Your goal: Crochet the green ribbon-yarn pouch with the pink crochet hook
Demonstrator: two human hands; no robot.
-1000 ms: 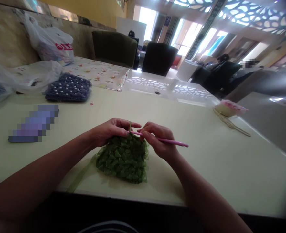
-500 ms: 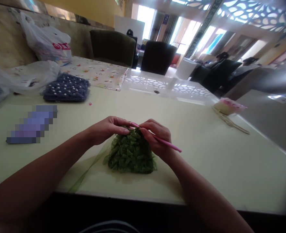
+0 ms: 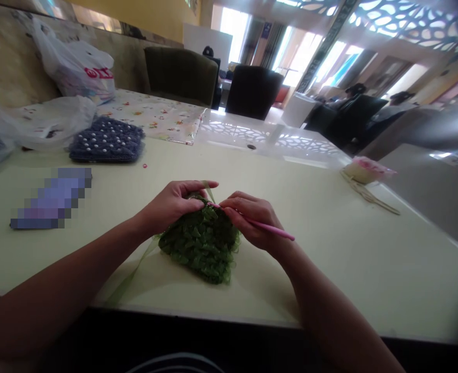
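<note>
A ruffled green ribbon piece (image 3: 200,243) hangs tilted from my fingers over the pale table. My left hand (image 3: 176,202) pinches its top edge, with the index finger stretched out and a strand of green ribbon (image 3: 210,190) running up over it. In my right hand (image 3: 254,215) is a pink crochet hook (image 3: 271,228), its tip at the top edge of the green piece close to my left thumb. A longer ribbon tail trails from the left side of the piece down to the table's front edge.
At the left lie a blurred-out flat object (image 3: 54,199), a dark blue beaded piece (image 3: 106,140) and plastic bags (image 3: 79,70). A small pink ring (image 3: 145,166) is nearby. A light bowl-like item with cords (image 3: 363,171) sits at the right edge. Chairs and people are beyond.
The green piece has turned, its lower end tilting and its left corner rising. My left index finger has lifted and straightened with ribbon over it. The hook has shifted slightly.
</note>
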